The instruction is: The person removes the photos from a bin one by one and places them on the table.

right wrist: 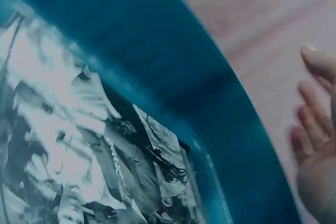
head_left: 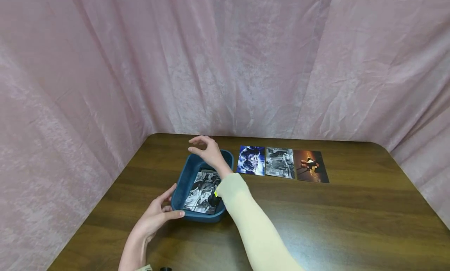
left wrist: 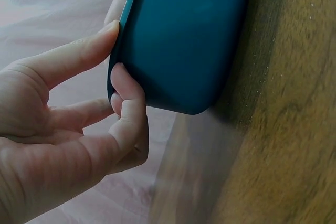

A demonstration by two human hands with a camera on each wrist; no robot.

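A dark blue tray (head_left: 187,176) stands on the wooden table (head_left: 351,224), left of centre. A black-and-white photo (head_left: 201,191) lies flat inside it. My left hand (head_left: 164,209) touches the tray's near left corner, thumb on the front wall and fingers along the side. In the left wrist view the left hand (left wrist: 79,114) has thumb and index tip against the tray (left wrist: 184,40). My right hand (head_left: 203,148) hovers over the tray's far end, fingers loosely curved and holding nothing. The right wrist view shows the tray rim (right wrist: 226,103), the photo (right wrist: 79,129) and the empty right hand (right wrist: 315,145).
Three photos lie in a row right of the tray: a blue one (head_left: 251,160), a black-and-white one (head_left: 280,162) and a dark orange one (head_left: 311,166). Pink curtain (head_left: 225,60) encloses the table at the back and both sides. My right sleeve hides the tray's near right part.
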